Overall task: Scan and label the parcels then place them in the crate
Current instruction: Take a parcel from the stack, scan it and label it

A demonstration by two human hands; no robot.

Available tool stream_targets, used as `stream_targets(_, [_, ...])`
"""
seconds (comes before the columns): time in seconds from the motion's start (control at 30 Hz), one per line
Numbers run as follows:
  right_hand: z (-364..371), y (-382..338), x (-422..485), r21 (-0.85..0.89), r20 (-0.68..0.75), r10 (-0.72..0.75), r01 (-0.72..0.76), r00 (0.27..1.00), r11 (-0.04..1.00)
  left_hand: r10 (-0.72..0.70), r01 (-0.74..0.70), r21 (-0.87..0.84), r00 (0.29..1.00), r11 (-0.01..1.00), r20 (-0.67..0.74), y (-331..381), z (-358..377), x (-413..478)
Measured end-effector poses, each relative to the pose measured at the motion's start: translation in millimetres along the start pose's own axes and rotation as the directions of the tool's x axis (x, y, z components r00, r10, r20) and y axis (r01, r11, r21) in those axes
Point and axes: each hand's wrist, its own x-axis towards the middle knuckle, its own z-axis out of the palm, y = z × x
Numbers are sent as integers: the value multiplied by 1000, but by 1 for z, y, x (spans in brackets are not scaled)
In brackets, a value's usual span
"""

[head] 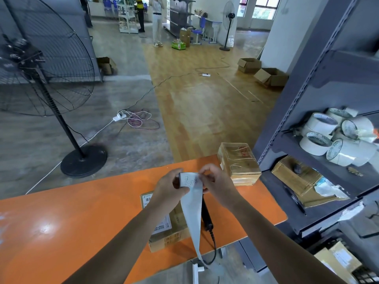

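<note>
Two hands are pinching the top of a white label strip (191, 210), left hand (169, 186) and right hand (218, 186) at opposite edges. Its tail is hanging over a cardboard parcel (168, 232) lying directly below on the orange table (71, 222).

We've got both hands over the orange table (61, 222): left hand (171, 186) and right hand (217, 185) pinch a long white label strip (192, 210). A parcel (172, 236) lies beneath, a black scanner (207, 217) at its three o'clock, a second parcel (238, 162) at one o'clock.

Warehouse: metal shelving (320, 83), floor cartons (270, 76).
</note>
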Motion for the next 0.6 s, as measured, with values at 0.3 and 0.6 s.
stream_targets(0.3, [-6,1,-7,41,107,-9,5,994,999,-115,111,-247,993,963,-3,5,1,11])
stream_targets(0.6, [-6,2,-12,232,73,35,-51,997,971,-61,59,-158,998,986,-11,-2,9,12])
